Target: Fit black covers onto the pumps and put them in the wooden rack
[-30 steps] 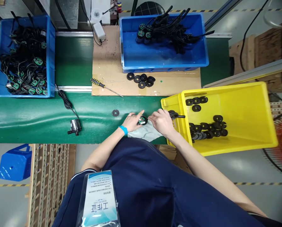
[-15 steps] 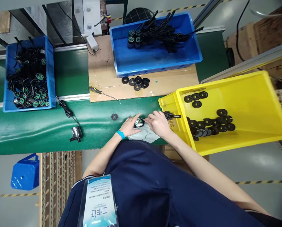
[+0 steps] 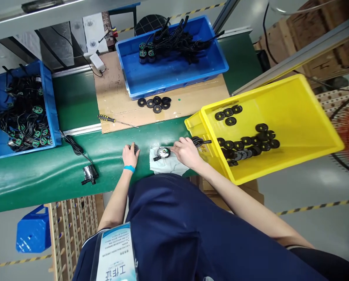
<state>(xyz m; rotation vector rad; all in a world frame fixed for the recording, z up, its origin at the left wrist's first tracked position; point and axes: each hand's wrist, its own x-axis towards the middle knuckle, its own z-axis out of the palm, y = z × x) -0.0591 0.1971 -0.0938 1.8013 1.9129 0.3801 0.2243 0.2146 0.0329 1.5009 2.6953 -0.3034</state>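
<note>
My left hand point(image 3: 130, 157) is on the green bench, its fingers closed at a black slotted disc point(image 3: 136, 148) that shows partly beside the fingertips. On a pale cloth point(image 3: 167, 167) lies a small round pump point(image 3: 163, 152) with its open end up and a black stub pointing left. My right hand point(image 3: 186, 152) pinches the pump's cable close to its right side. The coiled black cable point(image 3: 198, 141) sticks out beyond that hand, over the edge of the yellow bin. Farther left stands another pump point(image 3: 90, 174) with its cable bundled behind it.
A yellow bin point(image 3: 291, 93) with several black discs is at the right. One blue bin point(image 3: 174, 84) with corded pumps stands on cardboard point(image 3: 112, 93), another blue bin point(image 3: 55, 125) at the left. Several discs point(image 3: 157, 109) and a screwdriver point(image 3: 106, 118) lie on the cardboard.
My left hand has left the pump and moved left to the black disc on the bench. My right hand stays at the cable. The view has shifted slightly.
</note>
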